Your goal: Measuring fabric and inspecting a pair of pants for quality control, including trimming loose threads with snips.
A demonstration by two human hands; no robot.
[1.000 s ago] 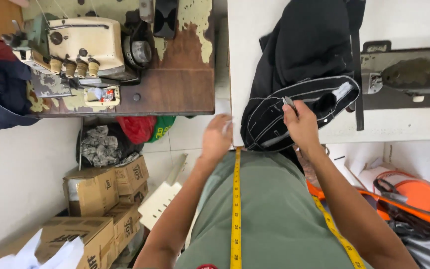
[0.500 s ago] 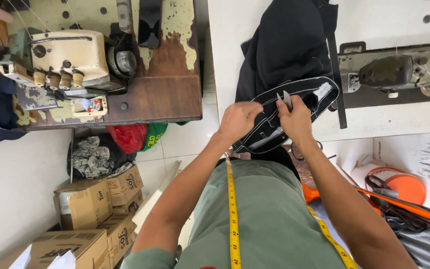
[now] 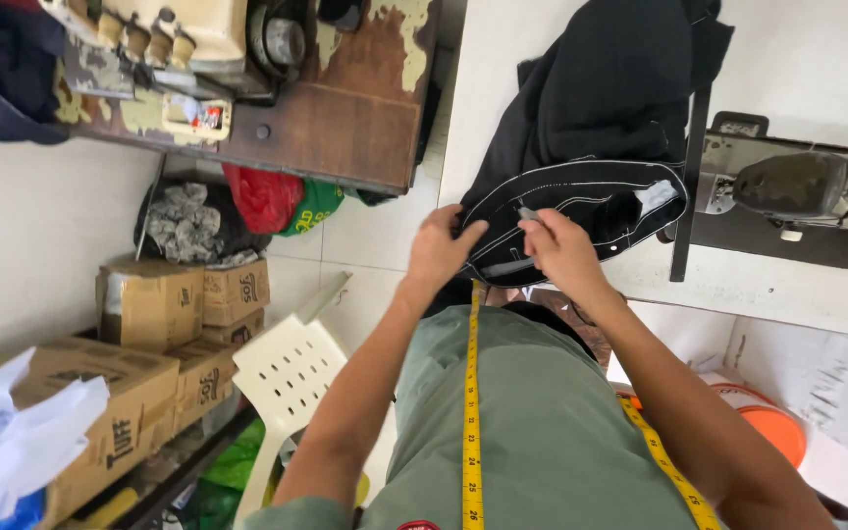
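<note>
Head view: black garment piece with white stitching lies at the near edge of the white table, left of the sewing machine; left hand curled, gripping its left edge; right hand pinching a small tool against it; yellow tape measure hangs below the garment.

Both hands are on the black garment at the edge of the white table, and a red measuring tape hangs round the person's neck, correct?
Not quite: the measuring tape is yellow, not red, as the head view shows. Both the left hand and right hand are on the black garment at the white table edge.
</note>
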